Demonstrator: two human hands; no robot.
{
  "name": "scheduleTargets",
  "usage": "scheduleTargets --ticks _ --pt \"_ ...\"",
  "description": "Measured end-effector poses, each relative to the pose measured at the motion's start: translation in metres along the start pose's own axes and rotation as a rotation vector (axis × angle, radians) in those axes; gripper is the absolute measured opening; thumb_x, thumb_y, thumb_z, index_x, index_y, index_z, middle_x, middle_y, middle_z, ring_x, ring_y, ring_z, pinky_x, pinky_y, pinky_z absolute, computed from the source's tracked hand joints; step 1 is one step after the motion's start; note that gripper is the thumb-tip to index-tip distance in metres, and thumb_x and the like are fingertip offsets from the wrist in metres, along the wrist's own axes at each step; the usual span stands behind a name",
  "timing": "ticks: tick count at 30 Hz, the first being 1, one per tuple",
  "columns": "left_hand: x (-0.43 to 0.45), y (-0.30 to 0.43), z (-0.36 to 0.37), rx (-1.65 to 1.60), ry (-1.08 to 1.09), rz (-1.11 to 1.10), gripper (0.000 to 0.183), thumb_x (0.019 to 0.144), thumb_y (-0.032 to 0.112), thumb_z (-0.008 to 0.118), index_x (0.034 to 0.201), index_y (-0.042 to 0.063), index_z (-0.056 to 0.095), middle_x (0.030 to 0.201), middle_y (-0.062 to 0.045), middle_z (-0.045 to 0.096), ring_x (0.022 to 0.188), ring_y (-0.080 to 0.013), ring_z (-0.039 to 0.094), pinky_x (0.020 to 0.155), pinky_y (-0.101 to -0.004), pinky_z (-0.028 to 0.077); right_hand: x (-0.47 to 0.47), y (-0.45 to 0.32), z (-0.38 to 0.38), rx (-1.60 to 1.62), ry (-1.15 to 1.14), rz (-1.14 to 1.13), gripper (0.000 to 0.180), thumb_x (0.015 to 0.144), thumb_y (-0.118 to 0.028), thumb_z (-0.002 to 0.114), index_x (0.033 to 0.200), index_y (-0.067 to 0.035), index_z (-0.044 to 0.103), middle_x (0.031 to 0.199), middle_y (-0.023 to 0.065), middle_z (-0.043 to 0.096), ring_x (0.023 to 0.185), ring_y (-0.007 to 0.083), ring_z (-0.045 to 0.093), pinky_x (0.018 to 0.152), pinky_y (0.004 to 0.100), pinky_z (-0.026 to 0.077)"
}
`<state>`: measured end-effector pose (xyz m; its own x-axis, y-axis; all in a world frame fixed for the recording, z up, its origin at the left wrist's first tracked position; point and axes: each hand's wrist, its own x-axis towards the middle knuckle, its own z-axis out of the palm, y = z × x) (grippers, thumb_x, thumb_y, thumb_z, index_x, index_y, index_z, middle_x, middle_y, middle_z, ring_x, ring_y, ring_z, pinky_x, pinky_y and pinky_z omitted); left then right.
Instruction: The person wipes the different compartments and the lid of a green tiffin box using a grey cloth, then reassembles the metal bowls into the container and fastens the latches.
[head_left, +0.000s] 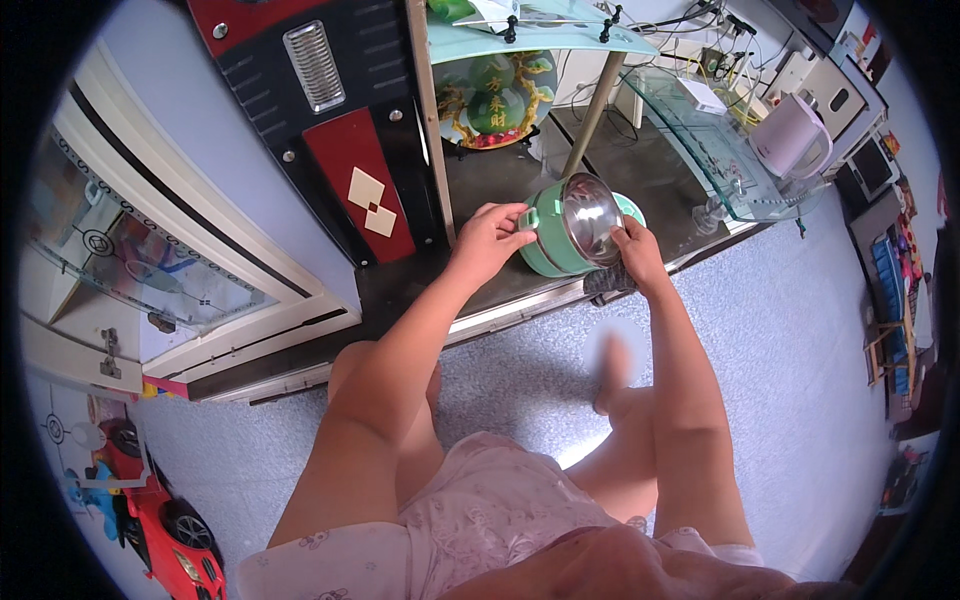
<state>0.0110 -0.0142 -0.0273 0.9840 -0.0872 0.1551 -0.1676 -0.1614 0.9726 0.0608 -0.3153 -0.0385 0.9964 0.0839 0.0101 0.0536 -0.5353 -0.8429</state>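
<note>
A green insulated lunch container (553, 238) with a shiny steel inside is tilted on the dark cabinet top, its open mouth turned to the right. My left hand (491, 241) pinches the pale green side clip of the container between thumb and fingers. On the opposite side, my right hand (639, 251) grips the steel rim, thumb at its edge. Part of a pale green and white round piece (628, 208), perhaps the lid, shows behind the container; the rest is hidden. Below the right hand, a dark cloth (609, 281) lies at the cabinet's front edge.
A tall black and red speaker (330, 150) stands left of the container. Behind is a decorated round plate (496, 101). At right, a glass shelf (697, 142) carries a pink electric kettle (791, 136) and a white box (701, 96) among cables. A red toy car (169, 517) sits lower left.
</note>
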Motion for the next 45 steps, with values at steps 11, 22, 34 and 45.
scheduleTargets --ticks 11,22,34,45 --pt "0.002 -0.006 -0.004 -0.371 -0.101 -0.470 0.039 0.089 0.010 0.084 0.117 0.001 0.059 0.104 -0.007 0.067 0.084 -0.0145 0.065 0.080 -0.0321 0.056 -0.012 -0.030 0.007 -0.394 0.155 -0.130 0.031 0.098 -0.026 0.059 0.109 0.003 0.063 0.095 0.0318 0.066 0.092 0.0484 0.066 0.084 0.0512 0.050" --pt "0.009 -0.015 -0.015 -0.229 0.033 -0.410 0.025 0.097 0.015 0.075 0.111 0.003 0.057 0.104 -0.006 0.063 0.089 -0.0148 0.064 0.084 -0.0312 0.058 -0.014 -0.062 0.027 -0.500 0.140 -0.026 0.039 0.098 -0.031 0.055 0.111 0.004 0.069 0.100 0.0338 0.070 0.099 0.0493 0.068 0.092 0.0561 0.052" --pt "0.001 -0.004 0.000 0.336 0.237 -0.332 0.084 0.095 0.058 0.065 0.155 0.004 0.041 0.148 -0.025 0.045 0.134 -0.0355 0.049 0.115 -0.0435 0.040 -0.003 -0.002 0.010 -0.176 -0.230 0.174 0.037 0.100 -0.020 0.058 0.129 0.002 0.069 0.110 0.0145 0.075 0.100 0.0252 0.069 0.092 0.0381 0.052" --pt "0.015 -0.014 0.007 0.097 0.147 -0.407 0.050 0.101 0.024 0.055 0.138 -0.010 0.053 0.123 -0.022 0.051 0.087 -0.0241 0.068 0.072 -0.0369 0.066 0.003 0.016 0.031 0.641 -0.238 0.505 0.035 0.108 -0.028 0.059 0.120 0.003 0.067 0.105 0.0120 0.075 0.087 0.0228 0.073 0.083 0.0371 0.059"
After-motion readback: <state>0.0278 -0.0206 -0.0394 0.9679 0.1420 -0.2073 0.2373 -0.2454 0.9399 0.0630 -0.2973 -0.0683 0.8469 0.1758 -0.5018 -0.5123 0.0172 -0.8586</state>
